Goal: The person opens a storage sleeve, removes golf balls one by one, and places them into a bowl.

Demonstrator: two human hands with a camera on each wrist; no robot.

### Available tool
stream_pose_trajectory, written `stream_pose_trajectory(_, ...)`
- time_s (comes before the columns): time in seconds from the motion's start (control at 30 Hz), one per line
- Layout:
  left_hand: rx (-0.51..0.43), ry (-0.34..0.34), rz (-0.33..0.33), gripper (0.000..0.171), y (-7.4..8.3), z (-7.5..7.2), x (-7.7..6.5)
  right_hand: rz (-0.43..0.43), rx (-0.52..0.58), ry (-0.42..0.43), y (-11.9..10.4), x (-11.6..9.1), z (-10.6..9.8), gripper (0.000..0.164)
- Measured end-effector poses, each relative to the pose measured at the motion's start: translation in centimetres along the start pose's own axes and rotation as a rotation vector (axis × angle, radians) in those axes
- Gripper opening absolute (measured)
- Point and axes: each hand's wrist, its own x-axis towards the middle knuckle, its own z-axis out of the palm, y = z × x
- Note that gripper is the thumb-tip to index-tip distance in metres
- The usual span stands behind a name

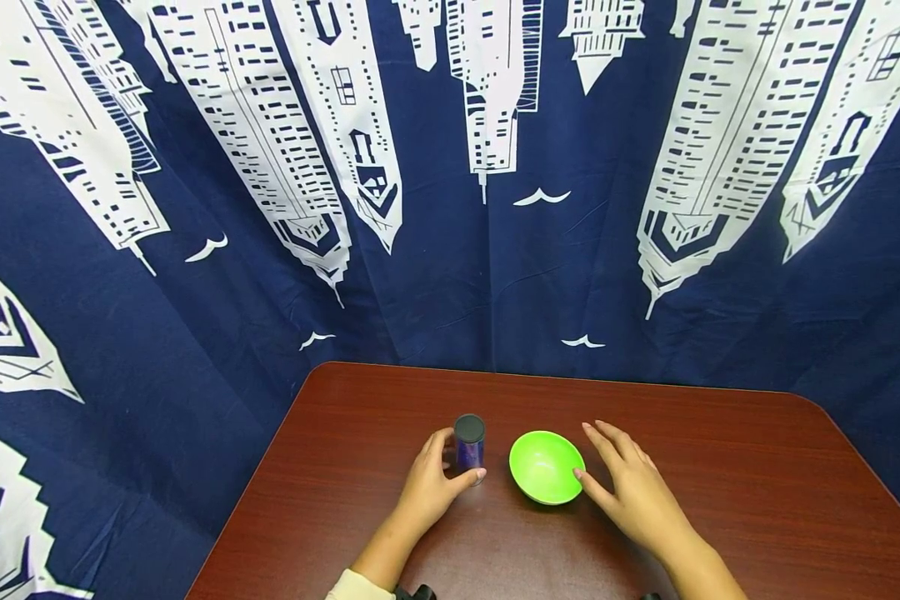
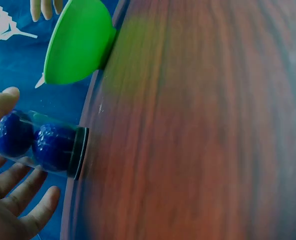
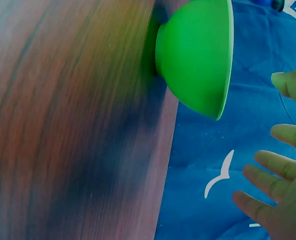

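A small clear tube [image 1: 469,452] with a dark cap stands upright on the table, left of a green bowl. In the left wrist view, two shiny dark-blue balls [image 2: 55,147] show through its wall. My left hand [image 1: 429,490] reaches around the tube from the left, thumb on the near side and fingers spread behind, with a gap between thumb and wall. The bright green bowl [image 1: 546,467] sits upright with nothing in it. My right hand [image 1: 636,493] hovers at the bowl's right side, fingers apart, its thumb tip overlapping the rim in the head view.
The reddish-brown wooden table [image 1: 390,400] has rounded far corners. Behind it and to the left hangs a dark blue cloth [image 1: 435,292] printed with white upside-down buildings and birds. Tube and bowl stand a short gap apart.
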Motion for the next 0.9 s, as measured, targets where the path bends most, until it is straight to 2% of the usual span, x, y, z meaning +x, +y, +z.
stream_pose_trajectory(0.27, -0.001, 0.076, 0.015, 0.063, 0.2, 0.7, -0.2, -0.014, 0.028, -0.021, -1.0, -0.2, 0.2, 0.067)
stream_pose_trajectory(0.4, 0.007, 0.092, 0.007, 0.06, 0.4, 1.0, -0.5, -0.023, 0.053, -0.012, -1.5, -0.3, 0.4, 0.066)
stream_pose_trajectory(0.57, -0.009, 0.07, -0.012, 0.057, 0.9, 1.0, -0.9, -0.016, 0.092, 0.009, -2.0, -0.4, 0.6, 0.062)
stream_pose_trajectory(0.77, -0.029, 0.035, 0.011, 0.055, 1.7, 0.9, -1.3, 0.015, 0.133, 0.0, -2.8, -0.4, 0.6, 0.057)
stream_pose_trajectory(0.9, -0.064, -0.013, 0.017, 0.054, 2.3, 0.7, -1.4, 0.03, 0.152, -0.004, -3.2, -0.2, 0.7, 0.056)
